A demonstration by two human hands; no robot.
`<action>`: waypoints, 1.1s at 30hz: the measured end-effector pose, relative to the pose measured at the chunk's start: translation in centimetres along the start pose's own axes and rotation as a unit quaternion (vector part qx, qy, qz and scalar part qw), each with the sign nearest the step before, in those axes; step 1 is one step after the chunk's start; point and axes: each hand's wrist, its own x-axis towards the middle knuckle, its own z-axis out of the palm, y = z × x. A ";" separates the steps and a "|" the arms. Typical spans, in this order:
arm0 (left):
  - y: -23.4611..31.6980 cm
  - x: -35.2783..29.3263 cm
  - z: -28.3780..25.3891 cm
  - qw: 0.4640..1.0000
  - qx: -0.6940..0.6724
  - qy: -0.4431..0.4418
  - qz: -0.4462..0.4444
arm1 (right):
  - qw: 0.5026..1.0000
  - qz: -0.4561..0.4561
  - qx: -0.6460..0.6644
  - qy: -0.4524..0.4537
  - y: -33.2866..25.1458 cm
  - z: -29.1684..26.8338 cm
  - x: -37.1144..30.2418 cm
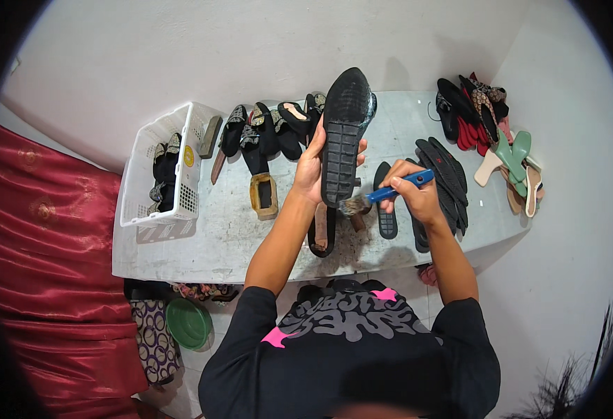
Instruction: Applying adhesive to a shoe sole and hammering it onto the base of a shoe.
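My left hand [312, 170] is wrapped round a long black shoe sole [343, 143], held up over the table with its toe pointing away from me. A grid of raised ribs covers the sole's facing side, and a glossy streak runs along its right edge near the toe. In my right hand [418, 197] is a paintbrush with a blue handle [405, 183]. Its stained bristles [352, 204] are by the heel end of the sole; whether they touch cannot be made out. Beneath, a black shoe piece [322, 234] with a tan inside lies partly hidden.
A brown-rimmed container [273, 208] with a dark inside stands left of my hands. Black soles [448, 185] pile up at right, beside green and beige insoles [516, 157]. Shoe uppers [264, 129] line the back. A white basket [196, 164] holds shoes at left.
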 end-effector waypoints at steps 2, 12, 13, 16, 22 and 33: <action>0.2 0.2 -0.6 1.000 -0.003 0.002 -0.001 | 1.000 -0.011 -0.003 0.024 -0.6 -0.5 0.1; 0.2 -0.3 -0.2 1.000 0.007 0.018 0.007 | 0.998 -0.027 -0.053 0.026 -0.4 0.5 0.3; 0.2 -0.3 -0.1 1.000 0.007 0.017 0.008 | 0.998 -0.027 -0.053 0.025 -0.6 0.2 0.3; 0.0 -0.3 0.2 0.999 0.019 0.014 0.033 | 0.995 -0.066 -0.013 0.071 -1.5 0.7 0.3; 0.3 0.2 0.2 1.000 0.005 0.024 0.014 | 0.999 -0.006 -0.045 -0.007 -1.6 1.7 0.4; -0.1 -0.2 0.1 1.000 0.011 0.015 0.020 | 0.999 0.004 -0.039 -0.010 -1.6 1.6 0.5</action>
